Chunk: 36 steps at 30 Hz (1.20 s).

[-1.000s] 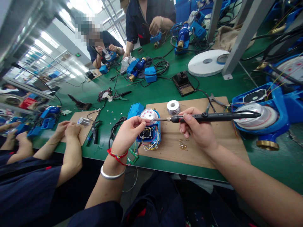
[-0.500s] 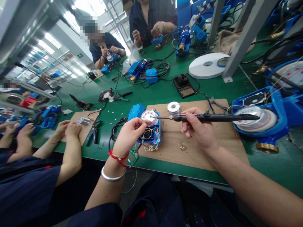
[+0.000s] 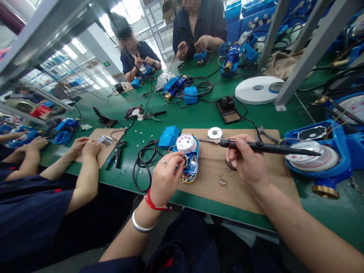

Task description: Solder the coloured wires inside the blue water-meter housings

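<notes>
My right hand [image 3: 250,159] is wrapped round the black handle of a soldering iron [image 3: 261,147], whose thin metal tip points left. That tip is close to the round white dial [image 3: 186,143] of a blue water meter [image 3: 196,156]; whether they touch I cannot tell. Over the meter's open wiring box, my left hand [image 3: 167,170] has thumb and fingers pinched together at the thin coloured wires [image 3: 191,172]. What lies in the pinch is too small to make out. A white spool of solder wire [image 3: 215,134] stands behind the iron's tip.
Cardboard [image 3: 210,189] lies under the meter, with a small amber patch [image 3: 223,181] on it. A larger blue meter [image 3: 327,182] stands at right. Behind are a soldering iron stand [image 3: 229,110], a white tape roll [image 3: 247,89] and a metal post [image 3: 308,53]. Co-workers' hands [image 3: 91,148] are at left.
My left hand has moved off the dial toward the wires at the front of the meter, uncovering the dial. The green circuit board by my wrist is out of sight. The soldering iron stays in my right hand.
</notes>
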Each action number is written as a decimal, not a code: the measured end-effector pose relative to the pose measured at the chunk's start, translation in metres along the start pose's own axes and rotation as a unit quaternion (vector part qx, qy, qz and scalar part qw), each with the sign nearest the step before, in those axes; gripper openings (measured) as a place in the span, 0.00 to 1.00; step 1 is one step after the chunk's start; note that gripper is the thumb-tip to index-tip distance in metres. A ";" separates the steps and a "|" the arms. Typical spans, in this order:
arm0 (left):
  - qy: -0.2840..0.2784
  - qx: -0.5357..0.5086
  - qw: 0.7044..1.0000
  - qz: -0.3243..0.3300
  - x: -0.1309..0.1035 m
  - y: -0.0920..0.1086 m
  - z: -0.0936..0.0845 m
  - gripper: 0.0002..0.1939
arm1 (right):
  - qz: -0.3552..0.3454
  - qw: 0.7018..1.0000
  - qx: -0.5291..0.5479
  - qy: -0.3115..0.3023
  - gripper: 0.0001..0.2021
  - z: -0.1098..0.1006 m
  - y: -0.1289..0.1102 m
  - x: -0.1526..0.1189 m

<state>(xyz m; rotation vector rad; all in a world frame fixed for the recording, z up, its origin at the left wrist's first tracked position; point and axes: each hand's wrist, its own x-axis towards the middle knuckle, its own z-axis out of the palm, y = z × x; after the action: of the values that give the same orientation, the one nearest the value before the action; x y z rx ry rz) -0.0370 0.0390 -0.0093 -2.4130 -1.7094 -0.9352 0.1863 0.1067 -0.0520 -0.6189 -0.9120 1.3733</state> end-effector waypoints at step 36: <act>0.195 -0.074 0.976 -0.060 -0.084 -0.012 0.010 0.23 | -0.077 0.926 -0.285 0.234 0.11 -0.045 -0.003 0.131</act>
<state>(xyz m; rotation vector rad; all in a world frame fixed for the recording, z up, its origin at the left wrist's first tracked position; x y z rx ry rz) -0.0605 -0.0241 -0.0621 -2.0364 -1.6981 -1.4857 0.2199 0.2407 -0.0497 -1.2305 -0.9373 0.7511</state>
